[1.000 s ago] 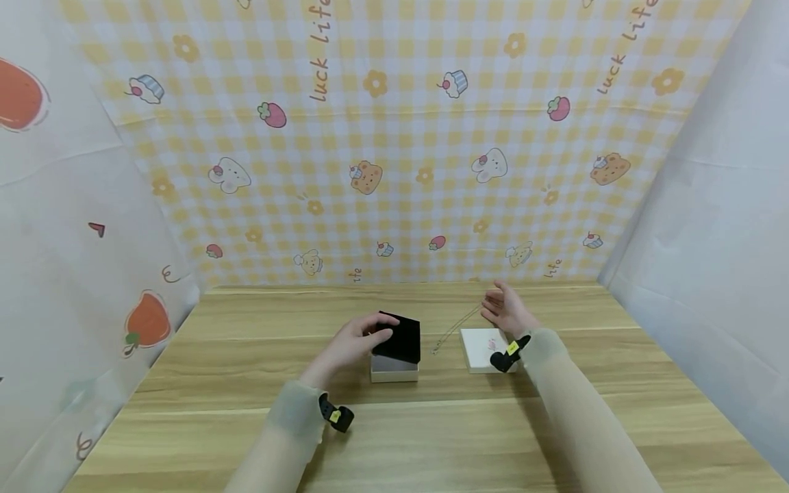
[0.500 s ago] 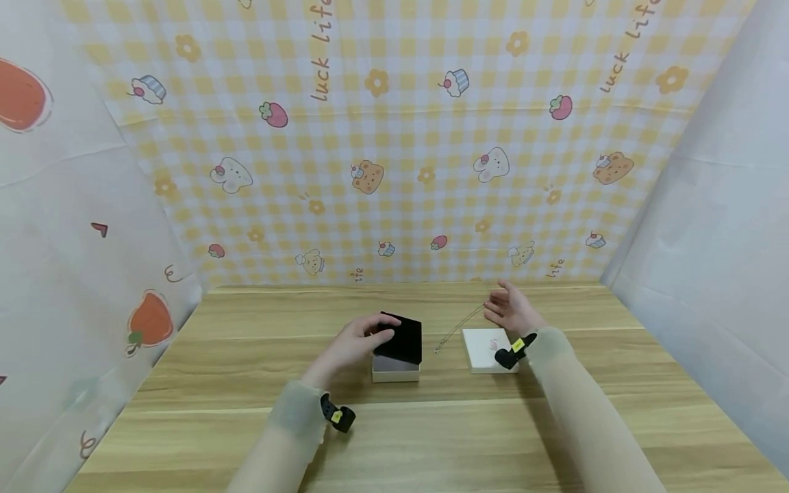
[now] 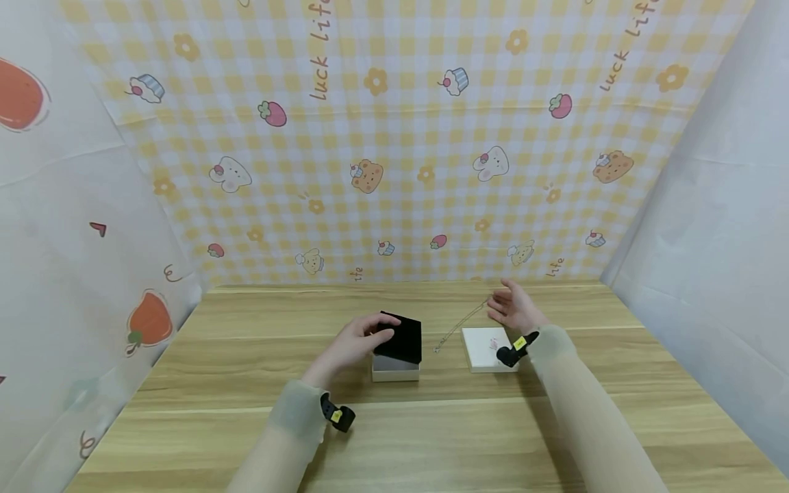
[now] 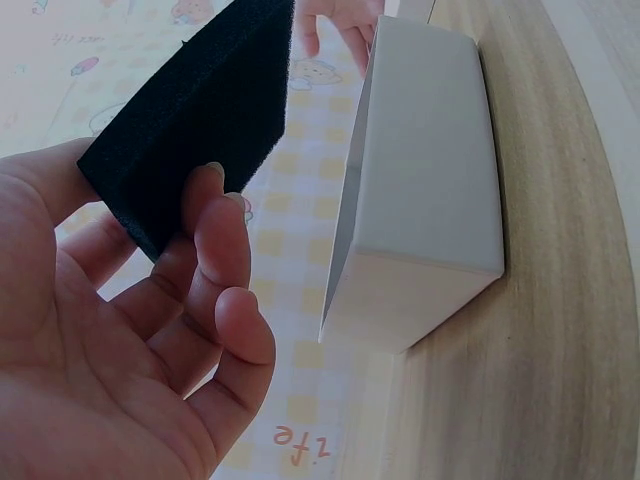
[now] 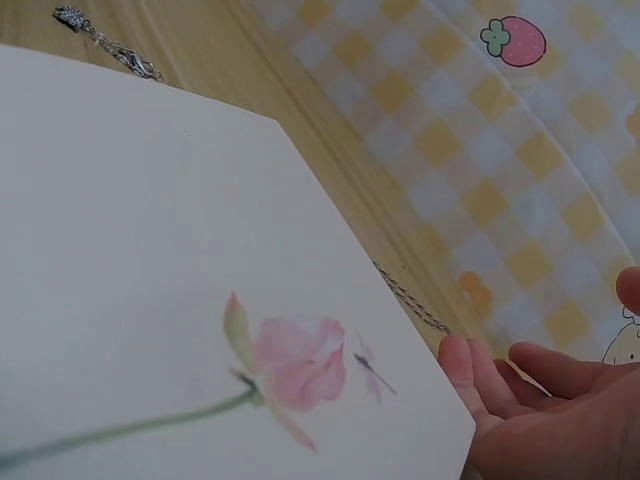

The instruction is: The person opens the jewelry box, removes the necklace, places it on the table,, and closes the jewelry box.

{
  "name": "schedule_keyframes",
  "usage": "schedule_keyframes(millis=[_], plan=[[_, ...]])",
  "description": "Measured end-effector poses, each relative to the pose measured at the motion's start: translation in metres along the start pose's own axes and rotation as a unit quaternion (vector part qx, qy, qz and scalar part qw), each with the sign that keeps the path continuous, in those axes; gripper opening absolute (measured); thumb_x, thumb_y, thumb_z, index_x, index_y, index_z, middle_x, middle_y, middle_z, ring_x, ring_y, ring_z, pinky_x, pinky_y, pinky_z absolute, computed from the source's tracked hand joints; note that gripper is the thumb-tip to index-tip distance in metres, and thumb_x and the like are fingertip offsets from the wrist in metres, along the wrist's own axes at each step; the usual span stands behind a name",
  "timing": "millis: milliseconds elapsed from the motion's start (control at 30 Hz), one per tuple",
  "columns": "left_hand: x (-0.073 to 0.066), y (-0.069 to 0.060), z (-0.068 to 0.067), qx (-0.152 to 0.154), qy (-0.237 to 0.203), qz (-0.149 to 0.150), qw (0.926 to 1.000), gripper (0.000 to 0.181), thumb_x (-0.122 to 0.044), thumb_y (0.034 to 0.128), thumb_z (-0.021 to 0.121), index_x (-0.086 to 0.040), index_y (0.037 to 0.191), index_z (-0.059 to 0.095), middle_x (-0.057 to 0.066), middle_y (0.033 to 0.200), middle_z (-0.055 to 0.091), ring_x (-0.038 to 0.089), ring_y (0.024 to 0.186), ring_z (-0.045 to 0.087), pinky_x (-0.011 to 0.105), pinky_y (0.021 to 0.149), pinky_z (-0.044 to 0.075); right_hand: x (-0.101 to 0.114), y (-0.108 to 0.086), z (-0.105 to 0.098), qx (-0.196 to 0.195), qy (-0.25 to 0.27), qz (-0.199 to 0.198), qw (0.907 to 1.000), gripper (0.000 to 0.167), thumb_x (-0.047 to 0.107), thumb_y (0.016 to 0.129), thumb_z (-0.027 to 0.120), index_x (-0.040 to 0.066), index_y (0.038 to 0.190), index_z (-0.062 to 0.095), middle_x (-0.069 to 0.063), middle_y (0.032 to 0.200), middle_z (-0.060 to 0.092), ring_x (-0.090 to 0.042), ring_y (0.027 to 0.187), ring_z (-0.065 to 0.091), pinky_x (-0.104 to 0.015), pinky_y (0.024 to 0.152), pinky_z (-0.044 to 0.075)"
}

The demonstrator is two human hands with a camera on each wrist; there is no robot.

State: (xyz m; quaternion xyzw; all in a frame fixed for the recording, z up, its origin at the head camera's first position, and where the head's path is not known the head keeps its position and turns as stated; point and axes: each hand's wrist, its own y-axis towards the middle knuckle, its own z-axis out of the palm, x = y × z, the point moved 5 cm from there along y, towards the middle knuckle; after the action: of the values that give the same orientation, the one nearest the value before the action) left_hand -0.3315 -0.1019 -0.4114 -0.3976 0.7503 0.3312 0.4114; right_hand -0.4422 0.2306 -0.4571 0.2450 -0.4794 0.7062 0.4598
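My left hand pinches a black foam pad, tilted above an open white box. In the left wrist view thumb and fingers hold the pad by one end, apart from the box. A thin silver necklace lies stretched across the table, its sparkly pendant at the near end. Beside the chain's far end is my right hand, fingers loosely bent, thumb apart. Its fingertips seem to touch the chain; part of the chain is hidden behind the lid.
Between the necklace and my right forearm lies a white box lid printed with a pink flower. The wood table ends at a yellow checked cloth at the back. White cloths hang at both sides.
My right hand has shifted slightly to the right along the chain's far end. My left hand keeps the foam pad in the same place over the box.
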Motion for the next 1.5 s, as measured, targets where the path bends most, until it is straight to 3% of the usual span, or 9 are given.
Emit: schedule_keyframes(millis=[167, 367, 567, 767, 867, 967, 1033, 1133, 1500], plan=[[0.0, 0.0, 0.0, 0.003, 0.005, -0.001, 1.0, 0.03, -0.021, 0.0999, 0.056, -0.009, 0.127, 0.062, 0.007, 0.106, 0.062, 0.018, 0.076, 0.052, 0.045, 0.066, 0.052, 0.002, -0.002, -0.001, 0.01, 0.013, -0.004, 0.9999, 0.069, 0.039, 0.104, 0.032, 0.003, 0.154, 0.001, -0.012, 0.16, 0.005, -0.025, 0.144, 0.014, -0.037, 0.115, 0.021], [0.002, 0.0, -0.002, -0.005, 0.004, -0.008, 0.9999, 0.03, -0.022, 0.0997, 0.056, -0.01, 0.126, 0.063, 0.007, 0.105, 0.061, 0.018, 0.076, 0.052, 0.049, 0.069, 0.051, 0.005, -0.005, -0.003, 0.015, 0.015, -0.013, 0.9997, 0.068, 0.038, 0.104, 0.032, 0.006, 0.155, 0.0, -0.011, 0.161, 0.001, -0.026, 0.146, 0.011, -0.037, 0.115, 0.019], [0.003, -0.002, -0.006, -0.018, 0.0, -0.032, 0.9993, 0.031, -0.018, 0.0995, 0.056, -0.006, 0.128, 0.061, 0.01, 0.11, 0.061, 0.02, 0.08, 0.053, 0.042, 0.068, 0.051, 0.008, -0.007, -0.004, 0.016, 0.041, -0.013, 0.999, 0.062, 0.039, 0.104, 0.035, 0.009, 0.155, 0.014, -0.011, 0.159, 0.01, -0.025, 0.145, 0.014, -0.037, 0.115, 0.021], [-0.024, -0.012, -0.01, -0.012, -0.003, -0.036, 0.9993, 0.031, -0.013, 0.0996, 0.055, -0.001, 0.127, 0.059, 0.016, 0.105, 0.06, 0.021, 0.076, 0.052, 0.048, 0.07, 0.052, 0.018, -0.016, 0.01, 0.055, 0.061, -0.02, 0.9964, 0.036, 0.039, 0.105, 0.036, 0.011, 0.125, 0.045, -0.008, 0.14, 0.033, -0.023, 0.129, 0.036, -0.036, 0.115, 0.02], [-0.033, -0.015, -0.01, -0.014, -0.01, -0.029, 0.9994, 0.031, -0.013, 0.0997, 0.054, 0.0, 0.128, 0.058, 0.016, 0.105, 0.06, 0.022, 0.076, 0.052, 0.053, 0.072, 0.051, 0.023, -0.025, 0.023, 0.083, 0.031, -0.029, 0.9957, 0.042, 0.04, 0.105, 0.033, 0.012, 0.135, 0.041, -0.014, 0.152, 0.024, -0.026, 0.128, 0.038, -0.036, 0.115, 0.019], [-0.034, -0.015, -0.01, -0.023, -0.015, -0.025, 0.9993, 0.031, -0.012, 0.0994, 0.055, 0.001, 0.128, 0.058, 0.015, 0.105, 0.06, 0.022, 0.078, 0.053, 0.053, 0.072, 0.051, 0.025, -0.031, 0.036, 0.107, -0.012, -0.043, 0.9933, 0.053, 0.04, 0.106, 0.029, 0.011, 0.15, 0.028, -0.013, 0.161, 0.007, -0.031, 0.141, 0.025, -0.038, 0.116, 0.016], [-0.034, -0.015, -0.011, -0.027, -0.015, -0.027, 0.9992, 0.031, -0.011, 0.0992, 0.055, 0.001, 0.127, 0.058, 0.015, 0.104, 0.06, 0.022, 0.078, 0.053, 0.054, 0.072, 0.051, 0.024, -0.033, 0.043, 0.118, -0.04, -0.055, 0.9907, 0.058, 0.039, 0.106, 0.029, 0.009, 0.154, 0.018, -0.015, 0.161, 0.007, -0.03, 0.145, 0.014, -0.039, 0.116, 0.016], [-0.035, -0.015, -0.011, -0.029, -0.013, -0.026, 0.9992, 0.03, -0.01, 0.0992, 0.054, 0.002, 0.126, 0.059, 0.017, 0.103, 0.061, 0.021, 0.076, 0.052, 0.052, 0.071, 0.051, 0.021, -0.038, 0.056, 0.137, -0.075, -0.079, 0.9846, 0.058, 0.037, 0.106, 0.029, 0.004, 0.153, 0.018, -0.018, 0.159, 0.011, -0.035, 0.145, 0.015, -0.042, 0.116, 0.016], [-0.002, -0.002, -0.01, -0.037, -0.016, -0.027, 0.9988, 0.034, -0.02, 0.0998, 0.056, -0.007, 0.131, 0.058, 0.014, 0.109, 0.061, 0.022, 0.078, 0.053, 0.042, 0.067, 0.05, -0.003, -0.068, 0.101, 0.198, -0.225, -0.154, 0.9412, 0.054, 0.033, 0.106, 0.032, -0.006, 0.144, 0.033, -0.026, 0.151, 0.029, -0.044, 0.137, 0.029, -0.055, 0.111, 0.024]])
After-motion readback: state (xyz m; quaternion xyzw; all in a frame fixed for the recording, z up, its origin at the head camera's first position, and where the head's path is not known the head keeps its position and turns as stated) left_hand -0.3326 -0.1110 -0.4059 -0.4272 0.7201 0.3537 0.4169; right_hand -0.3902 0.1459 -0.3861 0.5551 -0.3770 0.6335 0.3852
